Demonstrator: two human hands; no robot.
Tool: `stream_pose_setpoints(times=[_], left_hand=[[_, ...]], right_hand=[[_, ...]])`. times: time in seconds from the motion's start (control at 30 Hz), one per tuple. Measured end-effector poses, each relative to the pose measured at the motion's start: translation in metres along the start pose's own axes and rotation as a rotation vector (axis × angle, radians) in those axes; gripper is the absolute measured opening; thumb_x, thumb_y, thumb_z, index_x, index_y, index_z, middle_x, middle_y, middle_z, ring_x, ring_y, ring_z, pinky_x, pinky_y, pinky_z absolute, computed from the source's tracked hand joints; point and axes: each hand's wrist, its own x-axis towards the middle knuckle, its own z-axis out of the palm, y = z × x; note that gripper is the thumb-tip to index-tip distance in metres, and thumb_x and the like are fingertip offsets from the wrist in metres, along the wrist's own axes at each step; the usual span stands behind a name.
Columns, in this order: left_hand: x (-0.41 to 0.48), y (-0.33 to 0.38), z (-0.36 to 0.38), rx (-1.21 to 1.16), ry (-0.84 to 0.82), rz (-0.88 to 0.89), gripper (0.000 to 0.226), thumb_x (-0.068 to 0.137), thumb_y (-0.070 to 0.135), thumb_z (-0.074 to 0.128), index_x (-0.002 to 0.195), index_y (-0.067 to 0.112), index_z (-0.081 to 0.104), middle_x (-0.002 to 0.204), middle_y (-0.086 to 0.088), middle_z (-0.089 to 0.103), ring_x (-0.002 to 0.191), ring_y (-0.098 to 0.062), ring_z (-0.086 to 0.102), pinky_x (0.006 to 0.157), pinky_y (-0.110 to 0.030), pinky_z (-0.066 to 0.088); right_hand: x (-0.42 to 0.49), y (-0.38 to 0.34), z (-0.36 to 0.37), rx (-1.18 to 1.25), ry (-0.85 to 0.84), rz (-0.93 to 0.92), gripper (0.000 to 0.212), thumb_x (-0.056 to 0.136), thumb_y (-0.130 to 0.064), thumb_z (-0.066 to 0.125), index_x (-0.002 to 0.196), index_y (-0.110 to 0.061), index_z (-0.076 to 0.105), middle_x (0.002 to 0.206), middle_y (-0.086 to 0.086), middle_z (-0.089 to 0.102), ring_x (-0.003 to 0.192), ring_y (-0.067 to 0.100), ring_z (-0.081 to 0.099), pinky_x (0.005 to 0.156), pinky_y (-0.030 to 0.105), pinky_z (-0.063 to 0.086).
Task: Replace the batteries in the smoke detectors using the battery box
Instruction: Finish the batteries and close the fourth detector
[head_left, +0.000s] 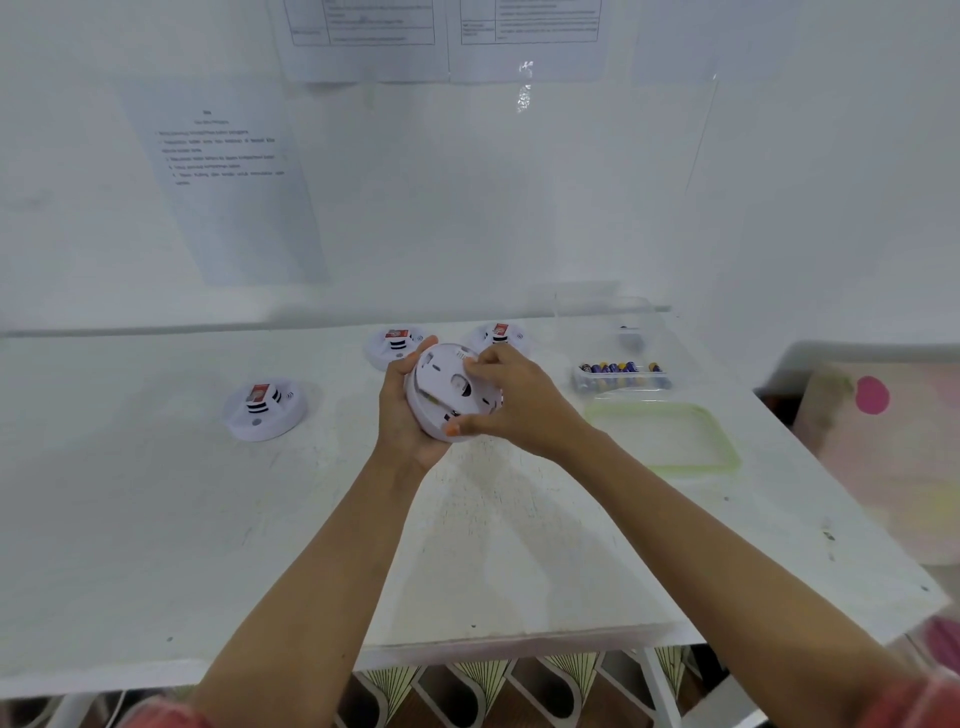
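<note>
White detector (445, 396) held, over table (156, 519) middle

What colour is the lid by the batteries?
The lid is pale green-rimmed, in the head view.

The smoke detector (452, 400) between the fingers (485, 358) is plain white. Left of the fingers, a second detector (265, 410) is white with a red label and black slots. Right of the fingers, the batteries (618, 370) are dark blue with gold ends, and a clear lid (730, 452) has a pale green rim. The tabletop (156, 519) is white.
</note>
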Motion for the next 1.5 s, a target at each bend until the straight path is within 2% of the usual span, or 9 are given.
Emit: stream_pose_setpoints(times=[0.2, 0.27, 0.37, 0.7, 0.87, 1.0, 1.1, 1.27, 1.5], left_hand=[[0.001, 0.004, 0.003, -0.035, -0.057, 0.009, 0.024, 0.068, 0.033, 0.059, 0.089, 0.022, 0.062, 0.088, -0.008, 0.067, 0.076, -0.025, 0.066, 0.059, -0.034, 0.056], [0.001, 0.004, 0.003, -0.025, -0.042, -0.021, 0.020, 0.075, 0.034, 0.054, 0.090, 0.023, 0.061, 0.092, -0.009, 0.064, 0.079, -0.025, 0.063, 0.055, -0.032, 0.055], [0.003, 0.004, 0.002, -0.027, 0.000, -0.031, 0.023, 0.091, 0.036, 0.038, 0.096, 0.025, 0.058, 0.098, -0.008, 0.060, 0.085, -0.024, 0.057, 0.055, -0.030, 0.054], [0.003, 0.003, 0.003, -0.050, -0.013, -0.013, 0.025, 0.092, 0.037, 0.036, 0.095, 0.024, 0.058, 0.096, -0.007, 0.062, 0.084, -0.023, 0.059, 0.062, -0.032, 0.056], [0.002, 0.001, 0.002, -0.029, -0.015, -0.025, 0.035, 0.071, 0.036, 0.065, 0.103, 0.025, 0.058, 0.095, -0.007, 0.066, 0.077, -0.024, 0.067, 0.064, -0.035, 0.055], [0.004, -0.002, 0.001, -0.034, 0.014, -0.012, 0.027, 0.092, 0.036, 0.038, 0.108, 0.025, 0.056, 0.095, -0.008, 0.065, 0.078, -0.023, 0.066, 0.061, -0.034, 0.056], [0.004, -0.002, 0.002, -0.027, 0.035, 0.001, 0.029, 0.092, 0.036, 0.037, 0.115, 0.023, 0.049, 0.100, -0.008, 0.060, 0.086, -0.024, 0.060, 0.064, -0.034, 0.056], [0.004, -0.004, 0.003, 0.006, -0.005, 0.110, 0.024, 0.094, 0.030, 0.033, 0.095, 0.021, 0.055, 0.083, -0.002, 0.066, 0.080, -0.020, 0.060, 0.063, -0.028, 0.055], [0.009, -0.002, -0.003, 0.082, 0.027, 0.153, 0.025, 0.095, 0.028, 0.030, 0.099, 0.017, 0.052, 0.083, -0.002, 0.063, 0.081, -0.018, 0.056, 0.064, -0.028, 0.054]], right_hand=[[-0.002, 0.002, 0.002, 0.000, -0.049, 0.000, 0.067, 0.087, -0.044, 0.056, 0.139, -0.008, 0.037, 0.128, 0.005, 0.038, 0.117, 0.017, 0.037, 0.096, 0.026, 0.036], [-0.003, 0.003, 0.002, -0.015, -0.049, -0.009, 0.061, 0.089, -0.040, 0.053, 0.138, -0.007, 0.038, 0.132, 0.007, 0.037, 0.121, 0.020, 0.035, 0.101, 0.029, 0.034], [-0.002, 0.003, 0.003, 0.000, 0.033, -0.006, 0.056, 0.085, -0.035, 0.062, 0.132, -0.007, 0.047, 0.126, 0.008, 0.045, 0.116, 0.020, 0.041, 0.094, 0.027, 0.036], [0.006, 0.000, 0.000, -0.014, 0.098, -0.009, 0.056, 0.080, -0.034, 0.067, 0.130, -0.012, 0.051, 0.119, 0.006, 0.048, 0.106, 0.018, 0.046, 0.078, 0.021, 0.033], [0.006, 0.000, 0.000, -0.071, 0.064, -0.016, 0.051, 0.079, -0.035, 0.068, 0.120, -0.007, 0.055, 0.116, 0.004, 0.049, 0.105, 0.017, 0.045, 0.078, 0.022, 0.032], [0.003, 0.000, 0.001, -0.083, 0.072, -0.018, 0.050, 0.079, -0.036, 0.067, 0.115, -0.002, 0.057, 0.108, 0.007, 0.051, 0.099, 0.021, 0.048, 0.079, 0.026, 0.037], [0.002, 0.001, 0.002, -0.072, 0.097, -0.011, 0.050, 0.080, -0.035, 0.067, 0.113, 0.001, 0.057, 0.105, 0.010, 0.052, 0.097, 0.022, 0.048, 0.078, 0.025, 0.035], [0.003, -0.007, 0.008, -0.033, 0.169, 0.023, 0.048, 0.080, -0.034, 0.067, 0.107, 0.004, 0.059, 0.102, 0.017, 0.056, 0.094, 0.027, 0.050, 0.081, 0.033, 0.040], [0.004, -0.009, 0.019, 0.078, 0.239, 0.057, 0.046, 0.078, -0.028, 0.068, 0.101, 0.011, 0.060, 0.101, 0.024, 0.058, 0.095, 0.032, 0.051, 0.082, 0.042, 0.045]])
